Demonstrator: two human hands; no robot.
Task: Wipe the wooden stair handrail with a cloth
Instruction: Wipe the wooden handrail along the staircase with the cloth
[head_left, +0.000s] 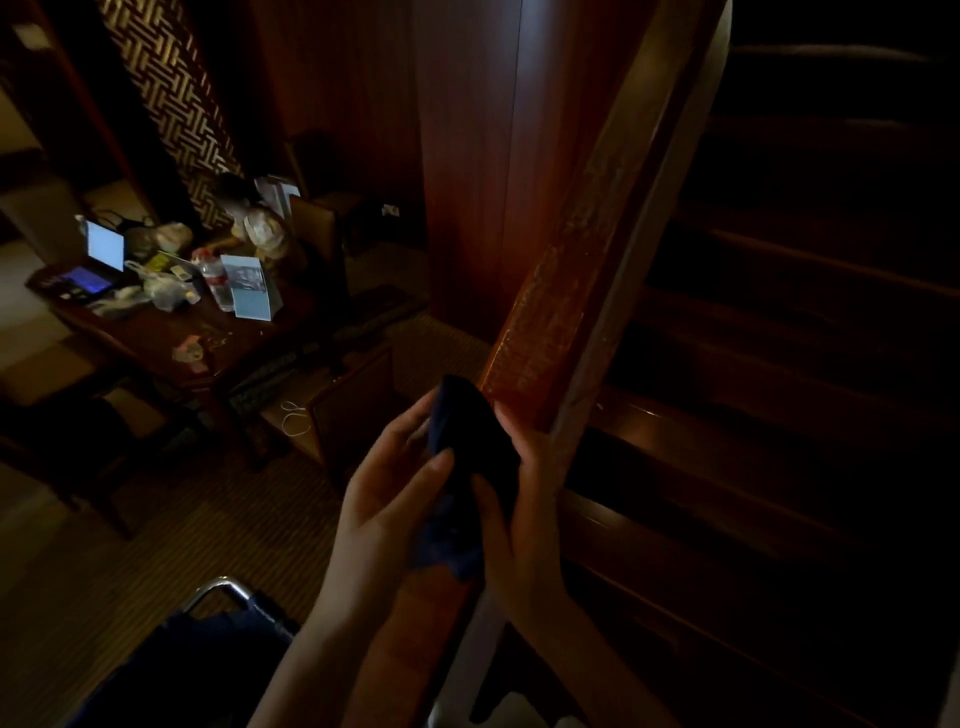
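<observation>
My left grip (384, 493) and my right grip (530, 509) both hold the dark blue cloth (467, 447), which is bunched between them directly over the top of the wooden handrail (556, 301). The left grip sits on the handrail's left side. Its thumb lies across the front of the cloth and its fingers curl in behind the cloth's upper part. The right grip is at the handrail's right edge, thumb pressed on the cloth and fingers curled round its far side, close against the rail's top face.

The cloth's ragged lower end hangs between my palms down onto the handrail, and its upper end stands above my fingers. Beyond the cloth the handrail climbs toward the upper right, its reddish top face marked with pale, dusty streaks.

Right of the handrail, dark wooden stairs (779, 415) rise in shadow. Well to its left and lower down stands a bench (156, 338) carrying an open laptop (104, 249), a water bottle (218, 283), a folded card (252, 288) and some plastic bags. Left of the handrail's lower end, a chrome tube frame (218, 590) with dark blue fabric stands on the carpet (234, 519).
</observation>
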